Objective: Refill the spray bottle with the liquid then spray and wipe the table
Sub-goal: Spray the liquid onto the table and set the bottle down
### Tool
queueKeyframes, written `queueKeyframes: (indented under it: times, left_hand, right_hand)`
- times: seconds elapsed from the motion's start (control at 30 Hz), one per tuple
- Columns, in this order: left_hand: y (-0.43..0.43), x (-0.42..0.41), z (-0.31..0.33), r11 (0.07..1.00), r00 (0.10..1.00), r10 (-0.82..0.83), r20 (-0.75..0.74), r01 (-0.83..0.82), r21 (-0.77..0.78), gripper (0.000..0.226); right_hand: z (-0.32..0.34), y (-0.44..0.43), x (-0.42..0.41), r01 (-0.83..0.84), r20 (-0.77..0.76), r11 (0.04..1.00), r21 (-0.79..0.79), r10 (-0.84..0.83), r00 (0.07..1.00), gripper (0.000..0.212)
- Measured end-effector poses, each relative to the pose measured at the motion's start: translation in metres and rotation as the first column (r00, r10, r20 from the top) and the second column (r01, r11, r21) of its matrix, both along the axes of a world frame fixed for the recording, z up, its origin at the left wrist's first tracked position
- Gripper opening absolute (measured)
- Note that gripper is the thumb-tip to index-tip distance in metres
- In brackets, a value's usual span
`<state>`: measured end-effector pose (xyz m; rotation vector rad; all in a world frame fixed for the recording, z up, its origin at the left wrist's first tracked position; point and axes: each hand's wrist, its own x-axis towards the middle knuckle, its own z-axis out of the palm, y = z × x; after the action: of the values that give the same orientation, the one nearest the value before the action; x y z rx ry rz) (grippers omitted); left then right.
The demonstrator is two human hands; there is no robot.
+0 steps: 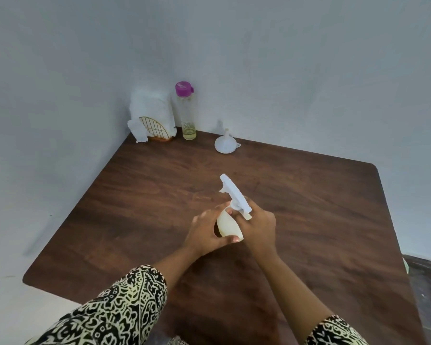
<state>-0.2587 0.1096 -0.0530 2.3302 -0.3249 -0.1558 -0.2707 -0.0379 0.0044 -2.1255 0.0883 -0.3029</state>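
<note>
A white spray bottle [228, 225] with a pale body and a white trigger head is held above the middle of the dark wooden table [139, 200]. My left hand [207, 232] grips the bottle's body from the left. My right hand [258, 224] grips the neck just under the trigger head. At the back stands a tall clear bottle [187, 113] with a purple cap and a little yellowish liquid at its bottom. A white funnel [225, 144] rests upside down to its right.
A gold wire holder with white paper napkins [152, 115] stands in the table's back left corner against the wall. Grey walls border the table at the back and left. The table's right edge drops to a dark floor [426, 282].
</note>
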Motion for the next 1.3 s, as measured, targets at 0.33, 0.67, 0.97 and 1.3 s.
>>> queueKeyframes:
  times: [0.33,0.67,0.97,1.3]
  left_hand:
    - [-0.004,-0.002,0.005,0.988,0.945,0.029,-0.327,-0.076,-0.134,0.085]
    - [0.021,-0.038,0.006,0.867,0.928,0.309,-0.208,-0.185,0.463,0.096]
    - [0.025,-0.095,-0.028,0.755,0.819,0.536,-0.203,-0.359,0.549,0.082]
    - [0.022,-0.096,-0.03,0.742,0.807,0.559,-0.191,-0.384,0.549,0.081]
  right_hand:
    - [0.011,-0.024,0.038,-0.574,-0.252,0.782,0.243,0.623,0.741,0.066]
    - [0.013,-0.035,0.014,-0.438,-0.157,0.812,0.386,0.526,0.836,0.054]
    - [0.011,-0.086,-0.066,-0.31,-0.357,0.844,0.438,0.479,0.802,0.021]
    - [0.007,-0.113,-0.101,-0.156,-0.493,0.926,0.344,0.319,0.809,0.013]
